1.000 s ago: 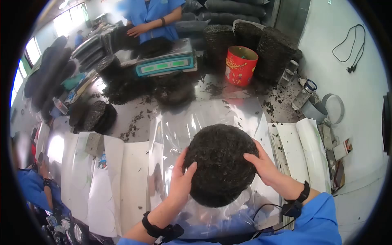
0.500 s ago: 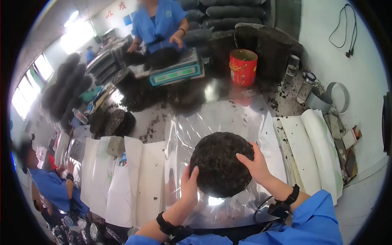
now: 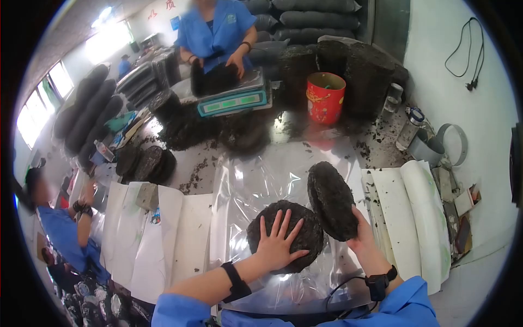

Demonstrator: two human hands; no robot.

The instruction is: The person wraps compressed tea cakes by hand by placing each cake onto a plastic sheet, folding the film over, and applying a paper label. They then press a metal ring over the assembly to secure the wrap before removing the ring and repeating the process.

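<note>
A dark, rough, round pressed cake [image 3: 256, 234] lies flat on a clear plastic sheet [image 3: 239, 188]. My left hand [image 3: 280, 240] rests palm down on it, fingers spread wide. Beside it, my right hand [image 3: 360, 234] grips a second dark round cake [image 3: 330, 201] by its lower right edge. That cake is tipped up nearly on edge, its side facing me, close to the first one. Most of the right fingers are hidden behind it.
Rolled white sheets [image 3: 422, 212] lie to the right, more white sheets [image 3: 136, 240] to the left. Ahead are a red can [image 3: 325, 98], a scale [image 3: 234, 102] with a co-worker behind it, and a stack of dark cakes [image 3: 152, 163]. A glass bottle [image 3: 409, 128] stands at right.
Both hands held what looked like one round cake; now two are apart. My right hand has tilted one up to the right, while my left hand has flattened onto the other.
</note>
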